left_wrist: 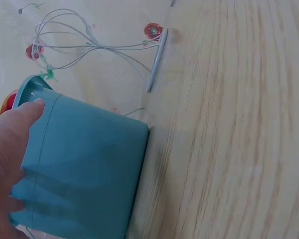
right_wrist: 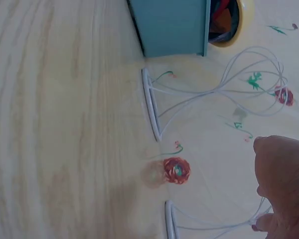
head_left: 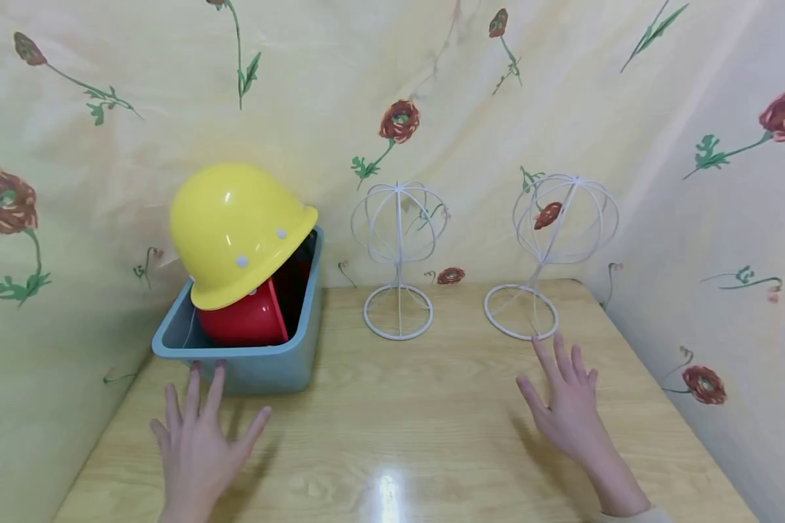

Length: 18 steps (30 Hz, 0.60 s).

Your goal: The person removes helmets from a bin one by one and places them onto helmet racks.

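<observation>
In the head view my left hand (head_left: 199,447) is spread wide, palm down, before a blue-grey plastic bin (head_left: 268,374). Its fingertips overlap the bin's front wall; whether they touch it I cannot tell. A yellow hard hat (head_left: 232,225) lies tilted on top of the bin's contents, over a red hard hat (head_left: 245,323). Dark contents beside the red one are partly hidden. My right hand (head_left: 568,418), fingers straight and spread, hovers over the table in front of the right white wire stand (head_left: 543,258). Neither hand holds anything.
A second white wire stand (head_left: 399,261) with a round cage top stands upright between the bin and the right stand, which leans. The wood-grain table (head_left: 392,421) meets flower-printed cloth (head_left: 327,94) at the back and sides.
</observation>
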{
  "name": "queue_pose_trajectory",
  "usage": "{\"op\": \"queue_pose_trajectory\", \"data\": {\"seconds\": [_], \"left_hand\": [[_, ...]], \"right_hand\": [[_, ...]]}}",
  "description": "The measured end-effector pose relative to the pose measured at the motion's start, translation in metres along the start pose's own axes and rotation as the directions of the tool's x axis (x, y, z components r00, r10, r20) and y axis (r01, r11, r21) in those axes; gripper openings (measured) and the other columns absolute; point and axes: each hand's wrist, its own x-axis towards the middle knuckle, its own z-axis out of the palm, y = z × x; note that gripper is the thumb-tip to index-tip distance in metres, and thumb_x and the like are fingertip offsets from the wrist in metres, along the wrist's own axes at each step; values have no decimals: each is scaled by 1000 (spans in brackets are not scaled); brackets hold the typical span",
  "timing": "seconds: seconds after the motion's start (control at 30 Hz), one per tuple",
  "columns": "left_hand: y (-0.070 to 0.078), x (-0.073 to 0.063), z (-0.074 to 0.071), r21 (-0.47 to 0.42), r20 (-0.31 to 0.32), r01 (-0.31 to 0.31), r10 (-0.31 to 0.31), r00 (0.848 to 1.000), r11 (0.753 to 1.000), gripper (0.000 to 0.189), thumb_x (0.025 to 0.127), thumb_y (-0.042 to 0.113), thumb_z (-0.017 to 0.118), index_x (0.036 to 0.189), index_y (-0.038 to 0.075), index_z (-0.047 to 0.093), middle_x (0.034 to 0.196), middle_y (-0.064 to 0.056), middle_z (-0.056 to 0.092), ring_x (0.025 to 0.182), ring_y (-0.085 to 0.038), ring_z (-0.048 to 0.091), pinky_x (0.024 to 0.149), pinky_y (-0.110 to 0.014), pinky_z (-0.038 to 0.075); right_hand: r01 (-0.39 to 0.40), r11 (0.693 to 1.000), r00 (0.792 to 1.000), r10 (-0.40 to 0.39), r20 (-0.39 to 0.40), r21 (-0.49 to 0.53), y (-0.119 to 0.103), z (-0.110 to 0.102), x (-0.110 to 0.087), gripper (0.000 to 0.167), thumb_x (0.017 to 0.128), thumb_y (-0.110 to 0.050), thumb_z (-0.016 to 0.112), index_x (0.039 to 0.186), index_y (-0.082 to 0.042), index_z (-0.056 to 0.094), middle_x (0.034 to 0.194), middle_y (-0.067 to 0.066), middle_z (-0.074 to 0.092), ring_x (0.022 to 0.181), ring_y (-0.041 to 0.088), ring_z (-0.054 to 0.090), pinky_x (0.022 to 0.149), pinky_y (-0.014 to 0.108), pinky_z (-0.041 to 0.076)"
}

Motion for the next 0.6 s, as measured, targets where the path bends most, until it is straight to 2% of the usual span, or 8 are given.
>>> {"op": "queue_pose_trajectory", "data": {"seconds": [0.23,0.37,0.5,0.6], "left_hand": [[0,1,-4,14,39,5,-6,999,1000,106,87,72,73,167,13,35,168,-35,29,151,-72,19,100,-99,19],[0,1,-4,3,27,-3,3,1000,1000,105,87,70,74,168,16,34,168,-35,30,150,-71,22,100,-99,21],[-3,2,-5,-14,27,-13,14,1000,1000,104,89,68,73,169,17,31,169,-34,29,148,-72,26,100,-98,23],[-8,4,-7,-50,65,4,0,998,999,104,91,66,73,170,14,28,170,-35,26,148,-72,25,101,-97,23]], "right_hand": [[73,996,997,-73,8,56,-15,-4,13,76,104,-25,69,168,-10,31,171,39,15,155,70,5,115,91,0],[97,990,994,-101,34,98,-28,-3,20,73,104,-24,68,168,-11,33,172,36,16,158,65,6,120,86,6],[122,987,991,-127,43,104,-41,3,28,72,105,-25,68,168,-17,34,174,30,19,158,63,15,119,84,21],[159,982,985,-164,45,105,-51,9,34,72,105,-24,68,168,-20,34,175,26,23,156,61,24,116,83,30]]}}
